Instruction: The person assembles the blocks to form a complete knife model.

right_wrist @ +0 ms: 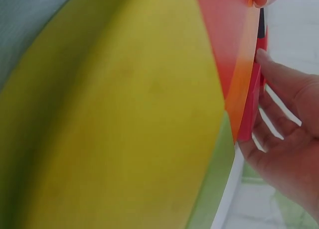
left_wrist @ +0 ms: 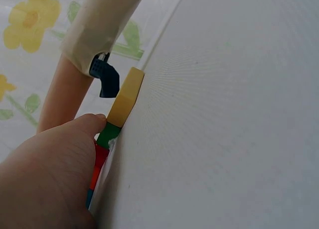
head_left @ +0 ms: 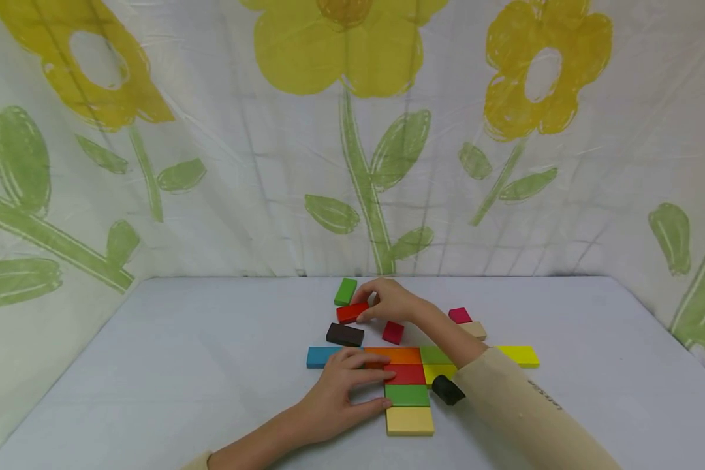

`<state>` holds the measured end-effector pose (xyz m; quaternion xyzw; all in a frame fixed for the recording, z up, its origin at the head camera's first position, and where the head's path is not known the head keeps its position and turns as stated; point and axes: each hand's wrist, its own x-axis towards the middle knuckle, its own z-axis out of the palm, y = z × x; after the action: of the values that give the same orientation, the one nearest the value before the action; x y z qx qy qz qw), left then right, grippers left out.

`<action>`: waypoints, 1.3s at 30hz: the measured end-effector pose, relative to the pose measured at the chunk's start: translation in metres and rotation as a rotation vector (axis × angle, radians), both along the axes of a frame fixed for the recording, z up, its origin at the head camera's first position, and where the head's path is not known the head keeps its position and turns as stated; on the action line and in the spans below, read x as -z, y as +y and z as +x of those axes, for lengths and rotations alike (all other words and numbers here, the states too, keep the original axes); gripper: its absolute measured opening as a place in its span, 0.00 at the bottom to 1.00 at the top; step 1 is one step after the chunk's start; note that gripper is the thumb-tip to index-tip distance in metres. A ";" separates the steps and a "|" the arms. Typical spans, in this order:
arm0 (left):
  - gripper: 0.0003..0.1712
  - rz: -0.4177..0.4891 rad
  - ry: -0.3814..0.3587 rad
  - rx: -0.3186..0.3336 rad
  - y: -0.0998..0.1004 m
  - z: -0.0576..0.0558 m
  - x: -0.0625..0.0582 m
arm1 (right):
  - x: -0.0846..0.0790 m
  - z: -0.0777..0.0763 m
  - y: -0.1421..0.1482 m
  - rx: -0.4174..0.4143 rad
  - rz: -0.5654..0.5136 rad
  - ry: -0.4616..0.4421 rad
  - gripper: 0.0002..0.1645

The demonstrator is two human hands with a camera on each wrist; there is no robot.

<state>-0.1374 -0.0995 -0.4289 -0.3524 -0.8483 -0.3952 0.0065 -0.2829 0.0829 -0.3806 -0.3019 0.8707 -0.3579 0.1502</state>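
Observation:
At the back of the table my right hand [head_left: 392, 300] pinches a red block [head_left: 346, 314] between thumb and fingers. In the right wrist view that hand reaches past the near blocks, its thumb at the red block. My left hand [head_left: 342, 395] rests beside a flat layout of coloured blocks, its loosely extended fingers touching the orange block [head_left: 402, 355], the red block in the column [head_left: 408, 374] and the green block [head_left: 408, 395]. A pale yellow block [head_left: 410, 422] forms the near end. The left hand partly covers the blue block [head_left: 320, 357]; the right sleeve hides part of the row.
Around the right hand lie a bright green block [head_left: 345, 291], a dark brown block [head_left: 344, 335] and a crimson block [head_left: 393, 333]. Further right are another crimson block [head_left: 459, 315] and a beige block [head_left: 473, 330]. A yellow block [head_left: 519, 356] ends the row.

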 end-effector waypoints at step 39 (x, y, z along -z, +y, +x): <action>0.22 -0.022 -0.032 -0.018 0.001 -0.001 0.000 | -0.017 0.052 0.073 0.133 -0.038 0.129 0.16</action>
<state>-0.1380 -0.0986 -0.4292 -0.3385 -0.8558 -0.3912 -0.0077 -0.2311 0.1564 -0.3640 -0.2688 0.8898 -0.3632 0.0642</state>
